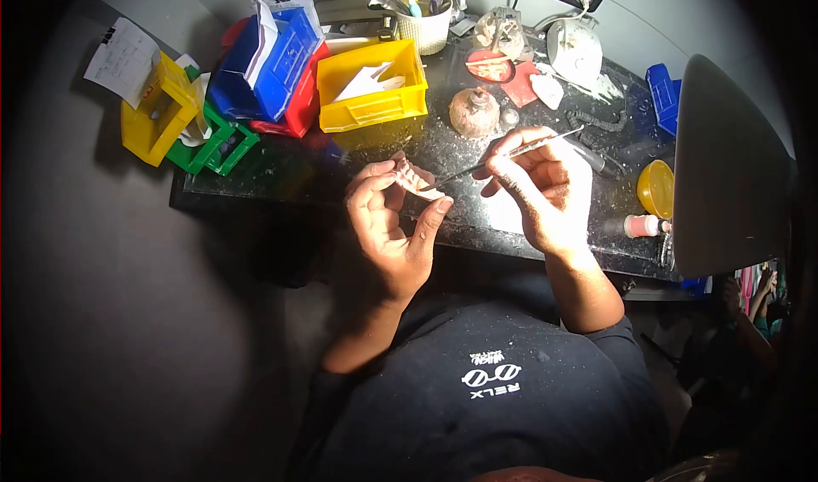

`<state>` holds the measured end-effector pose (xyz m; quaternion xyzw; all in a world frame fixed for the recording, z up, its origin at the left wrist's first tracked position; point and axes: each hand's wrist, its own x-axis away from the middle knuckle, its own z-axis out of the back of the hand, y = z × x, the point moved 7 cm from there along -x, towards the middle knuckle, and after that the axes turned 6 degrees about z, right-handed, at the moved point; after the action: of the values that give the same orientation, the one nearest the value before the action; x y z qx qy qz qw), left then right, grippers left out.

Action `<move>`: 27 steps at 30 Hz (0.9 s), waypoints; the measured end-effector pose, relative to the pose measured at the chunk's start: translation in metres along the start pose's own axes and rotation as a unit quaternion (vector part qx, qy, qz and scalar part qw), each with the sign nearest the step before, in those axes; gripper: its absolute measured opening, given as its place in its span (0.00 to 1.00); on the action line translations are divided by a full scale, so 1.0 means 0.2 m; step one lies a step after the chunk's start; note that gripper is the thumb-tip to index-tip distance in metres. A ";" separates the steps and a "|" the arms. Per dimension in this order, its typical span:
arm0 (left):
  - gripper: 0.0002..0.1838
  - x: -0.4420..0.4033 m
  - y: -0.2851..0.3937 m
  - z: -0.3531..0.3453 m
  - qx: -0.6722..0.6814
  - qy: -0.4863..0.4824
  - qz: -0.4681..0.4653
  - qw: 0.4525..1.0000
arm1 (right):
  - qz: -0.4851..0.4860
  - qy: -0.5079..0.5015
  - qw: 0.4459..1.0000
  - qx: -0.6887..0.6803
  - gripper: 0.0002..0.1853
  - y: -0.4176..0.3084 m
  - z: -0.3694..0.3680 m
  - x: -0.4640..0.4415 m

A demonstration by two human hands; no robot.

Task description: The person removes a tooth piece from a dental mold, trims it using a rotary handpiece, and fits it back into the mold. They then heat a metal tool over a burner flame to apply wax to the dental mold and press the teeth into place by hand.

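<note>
A pink denture [415, 180] with pale teeth is pinched between the thumb and fingers of my left hand [388, 231], above the bench's front edge. My right hand [550, 188] grips a slim metal dental carver [538, 144] like a pen. The carver's tip points left and reaches the denture's right side; whether it touches cannot be made out. Beyond my right hand, a round, pinkish, crusted vessel [474, 113] stands on the bench beside a red sheet [521, 86]. Under the right hand lies a bright white patch [504, 213], partly hidden.
Yellow [372, 107], blue [256, 73] and green [223, 154] bins crowd the back left. A white tool cup [424, 35] stands behind. A large grey lamp-like panel [737, 175] overhangs the right, near a yellow bowl [655, 189] and a pink-filled jar [641, 226]. Another person's arm [754, 341] shows lower right.
</note>
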<state>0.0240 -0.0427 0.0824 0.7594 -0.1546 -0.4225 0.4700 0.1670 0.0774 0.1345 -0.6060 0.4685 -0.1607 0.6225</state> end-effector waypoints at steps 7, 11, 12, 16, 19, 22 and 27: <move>0.36 0.00 -0.01 0.00 0.006 0.000 0.001 1.000 | 0.013 -0.004 1.000 0.017 0.08 0.00 0.00 0.00; 0.36 0.01 0.00 0.00 0.004 0.005 0.005 1.000 | 0.003 0.006 1.000 0.020 0.08 0.00 0.00 0.01; 0.36 0.01 -0.01 0.01 0.004 0.005 0.004 1.000 | -0.002 0.004 1.000 0.016 0.09 0.00 0.00 0.01; 0.36 0.00 0.00 0.01 -0.002 0.005 0.009 1.000 | 0.000 -0.009 0.999 0.042 0.09 -0.01 0.00 0.01; 0.36 0.00 0.00 0.01 -0.008 0.006 0.013 1.000 | 0.007 -0.008 0.999 0.038 0.09 -0.01 0.01 0.02; 0.35 0.00 -0.01 0.01 -0.019 0.007 0.012 1.000 | 0.006 -0.001 0.999 0.037 0.09 0.00 0.02 0.02; 0.35 0.00 -0.02 0.01 -0.012 -0.005 0.011 1.000 | 0.024 0.017 0.999 0.024 0.08 -0.01 0.05 0.02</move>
<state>0.0228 -0.0422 0.0788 0.7501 -0.1600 -0.4230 0.4825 0.1773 0.0810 0.1326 -0.5767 0.4894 -0.1667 0.6326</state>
